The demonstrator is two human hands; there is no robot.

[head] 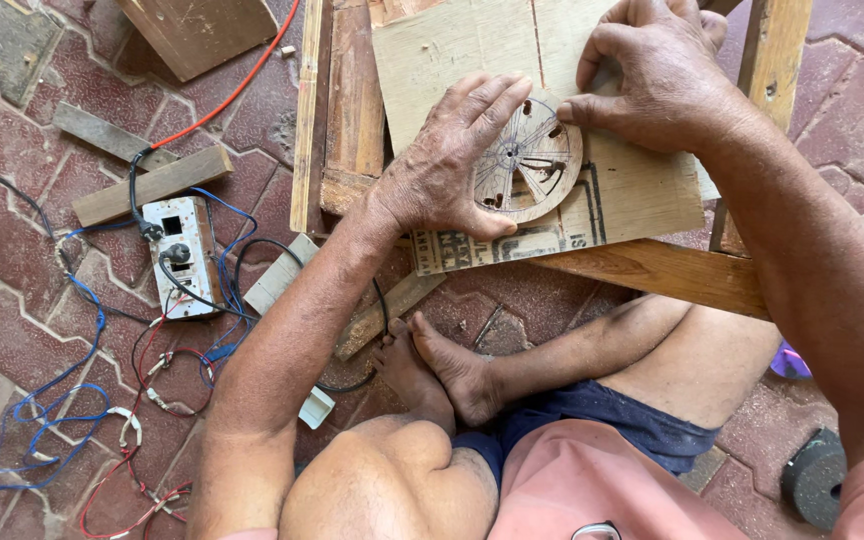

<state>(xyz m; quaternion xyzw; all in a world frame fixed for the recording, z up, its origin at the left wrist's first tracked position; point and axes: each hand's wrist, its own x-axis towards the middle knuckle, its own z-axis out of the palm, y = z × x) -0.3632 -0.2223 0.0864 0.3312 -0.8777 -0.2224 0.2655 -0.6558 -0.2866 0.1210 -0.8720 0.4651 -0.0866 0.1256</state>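
The round wooden disc [530, 157], carved with spokes and pencilled with radial lines, lies flat on a pale plywood board [452, 50] across a low wooden frame [672, 275]. The left hand [449, 165] spreads wide over the disc's left rim, fingers flat and thumb curled beneath the lower edge, pinning it down. The right hand [657, 75] presses the right rim with a narrow, curled grip; whether anything thin is pinched there I cannot tell. To do this well, I judge both hands should bear evenly so the disc cannot turn on the board, with fingertips kept off the fragile spokes and the markings left uncovered

Just left of the board stand upright timber slats [352, 100]. On the red brick paving [12, 330] sits a white switch box [182, 255], with blue wires [62, 400] and red wires [152, 370] trailing, plus loose wood offcuts [152, 187]. The person's bare feet [442, 370] cross beneath the frame. A dark round grinding stone [814, 480] lies at lower right. Nothing crowds the disc itself, though the cables lie near the left elbow
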